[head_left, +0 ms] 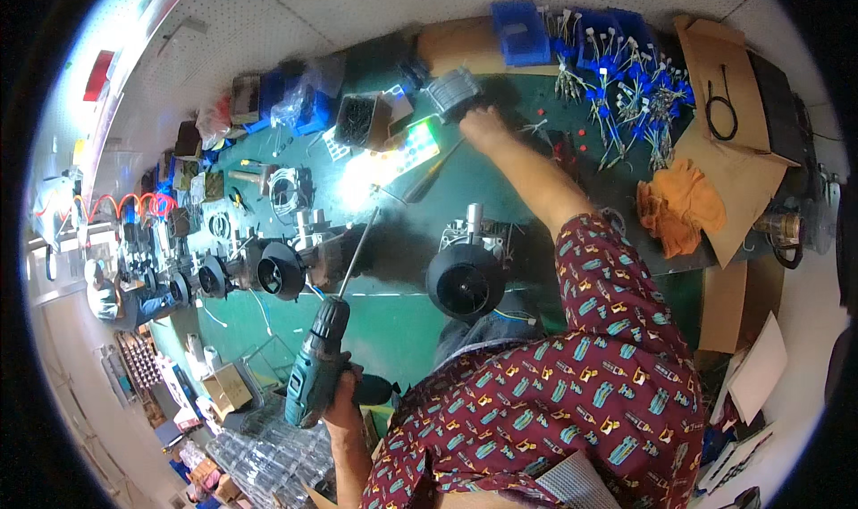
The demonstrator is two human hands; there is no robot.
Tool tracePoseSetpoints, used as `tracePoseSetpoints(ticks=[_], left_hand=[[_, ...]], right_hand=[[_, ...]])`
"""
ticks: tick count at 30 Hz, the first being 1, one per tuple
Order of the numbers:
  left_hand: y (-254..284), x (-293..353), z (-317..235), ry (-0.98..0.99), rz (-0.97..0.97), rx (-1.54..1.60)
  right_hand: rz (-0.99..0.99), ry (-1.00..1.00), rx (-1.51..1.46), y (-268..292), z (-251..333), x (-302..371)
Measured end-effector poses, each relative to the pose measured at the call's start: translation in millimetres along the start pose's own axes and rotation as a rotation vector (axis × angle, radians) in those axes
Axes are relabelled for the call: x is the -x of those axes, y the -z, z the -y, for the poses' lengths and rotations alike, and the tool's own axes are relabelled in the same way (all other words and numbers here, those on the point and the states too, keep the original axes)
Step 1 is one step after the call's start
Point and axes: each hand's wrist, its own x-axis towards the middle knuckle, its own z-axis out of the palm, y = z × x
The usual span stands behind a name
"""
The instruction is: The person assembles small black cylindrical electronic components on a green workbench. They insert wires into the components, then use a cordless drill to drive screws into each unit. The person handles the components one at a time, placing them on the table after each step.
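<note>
My left hand point(343, 400) is wrapped round the grip of a teal and black cordless drill point(315, 366), whose long bit point(359, 252) points up over the bench. My right hand point(483, 131) reaches across to the back, its fingers curled beside a grey ribbed metal housing point(453, 91); what they hold, if anything, is hidden. A screwdriver point(422, 185) lies just left of that hand, shaft toward it. Before me at the bench's front edge stands a blower unit with a round black fan wheel point(465, 281) and a metal upright point(475, 216).
More blower units point(281, 270) line the front edge to the left. An open box of small dark parts point(363, 121) stands at the back. Bundles of blue-and-white wired parts point(617, 84), an orange cloth point(681, 207) and cardboard point(728, 89) lie right. Another person point(107, 296) is far left.
</note>
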Motion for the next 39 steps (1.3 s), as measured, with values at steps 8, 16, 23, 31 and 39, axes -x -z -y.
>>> tracePoseSetpoints(ticks=[8, 16, 23, 31, 39], left_hand=[[4, -37, -21, -0.04, 0.195, 0.033], [-16, -66, -51, 0.03, 0.457, 0.115], [-33, -74, -59, -0.016, 0.681, 0.052], [-22, -91, -48, -0.037, 0.741, 0.04], [-11, -95, -74, -0.062, 0.663, -0.209]], right_hand=[[-0.508, -0.039, -1.238, 40, -9, 52], [-0.384, 0.056, -1.951, 155, 20, 249], [-0.395, 0.062, -2.211, 160, 30, 315], [-0.426, 0.081, -2.205, 149, 37, 314], [-0.217, 0.13, -1.987, 147, 29, 311]])
